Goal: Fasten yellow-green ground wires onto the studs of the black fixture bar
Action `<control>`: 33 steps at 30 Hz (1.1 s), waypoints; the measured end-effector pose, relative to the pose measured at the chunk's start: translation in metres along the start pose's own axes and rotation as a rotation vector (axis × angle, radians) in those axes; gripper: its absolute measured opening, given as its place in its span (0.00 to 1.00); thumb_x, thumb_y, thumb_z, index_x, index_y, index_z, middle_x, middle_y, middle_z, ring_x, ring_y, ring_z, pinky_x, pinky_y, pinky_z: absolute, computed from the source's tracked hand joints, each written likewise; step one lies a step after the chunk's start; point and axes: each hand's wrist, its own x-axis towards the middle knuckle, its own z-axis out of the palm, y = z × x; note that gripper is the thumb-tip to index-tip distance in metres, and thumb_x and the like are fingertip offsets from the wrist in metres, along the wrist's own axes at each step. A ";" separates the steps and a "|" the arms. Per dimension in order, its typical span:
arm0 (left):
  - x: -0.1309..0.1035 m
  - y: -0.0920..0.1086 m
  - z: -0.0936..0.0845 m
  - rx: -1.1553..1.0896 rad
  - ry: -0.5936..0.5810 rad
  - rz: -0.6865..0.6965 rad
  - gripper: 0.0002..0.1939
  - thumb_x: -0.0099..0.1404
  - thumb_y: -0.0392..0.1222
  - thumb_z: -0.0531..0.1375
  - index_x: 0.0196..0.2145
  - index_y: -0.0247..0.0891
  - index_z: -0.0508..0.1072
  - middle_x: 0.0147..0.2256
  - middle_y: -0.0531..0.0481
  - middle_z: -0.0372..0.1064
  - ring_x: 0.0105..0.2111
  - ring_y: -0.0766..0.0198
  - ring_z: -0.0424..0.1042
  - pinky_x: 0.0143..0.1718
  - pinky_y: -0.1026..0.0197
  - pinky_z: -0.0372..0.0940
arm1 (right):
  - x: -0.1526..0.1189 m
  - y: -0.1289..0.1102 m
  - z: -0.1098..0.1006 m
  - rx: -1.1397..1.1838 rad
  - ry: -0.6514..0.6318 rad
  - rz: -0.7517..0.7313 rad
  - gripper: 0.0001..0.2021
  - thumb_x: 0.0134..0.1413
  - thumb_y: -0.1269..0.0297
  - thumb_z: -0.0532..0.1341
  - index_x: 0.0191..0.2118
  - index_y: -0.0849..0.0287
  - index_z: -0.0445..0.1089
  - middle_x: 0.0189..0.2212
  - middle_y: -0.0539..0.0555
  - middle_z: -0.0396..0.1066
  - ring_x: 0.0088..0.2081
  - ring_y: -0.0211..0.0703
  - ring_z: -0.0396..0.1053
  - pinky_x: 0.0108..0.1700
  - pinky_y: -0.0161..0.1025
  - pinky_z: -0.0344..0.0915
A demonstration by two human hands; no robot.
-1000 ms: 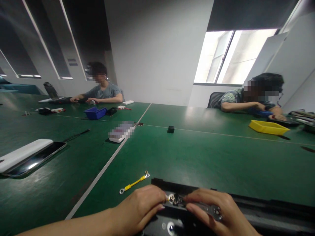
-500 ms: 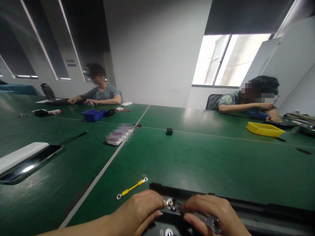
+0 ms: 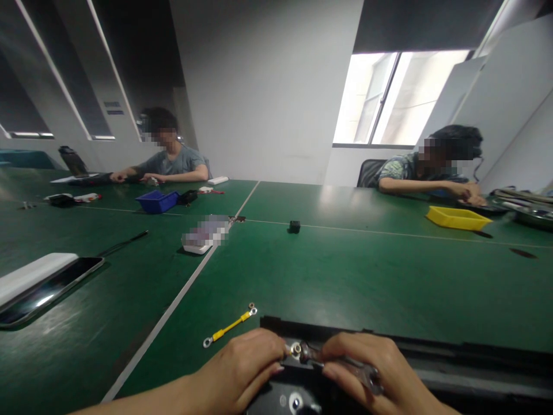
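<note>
Though little has shifted in the last second — work stays at the nut (image 3: 296, 349), bottom centre — the right hand (image 3: 380, 357) pinches a wrench (image 3: 360, 370) beside it, while the left hand (image 3: 253, 360) curls opposite, its hold impossible to tell.

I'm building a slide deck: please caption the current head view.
Right hand holds a metal wrench, left hand beside a brass-coloured fitting on a black housing; yellow cable nearby.

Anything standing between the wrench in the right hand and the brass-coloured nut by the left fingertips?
Nothing visible does. The wrench in the right hand has its head right beside the brass-coloured nut; contact is too small to tell. The left hand is on the nut's other side.
</note>
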 end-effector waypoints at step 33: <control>-0.001 0.000 0.000 -0.011 0.009 -0.014 0.13 0.71 0.33 0.48 0.50 0.36 0.66 0.44 0.44 0.70 0.45 0.58 0.69 0.50 0.59 0.64 | 0.006 -0.006 -0.004 0.191 -0.092 0.291 0.19 0.60 0.50 0.52 0.36 0.54 0.76 0.30 0.52 0.77 0.29 0.43 0.72 0.32 0.34 0.65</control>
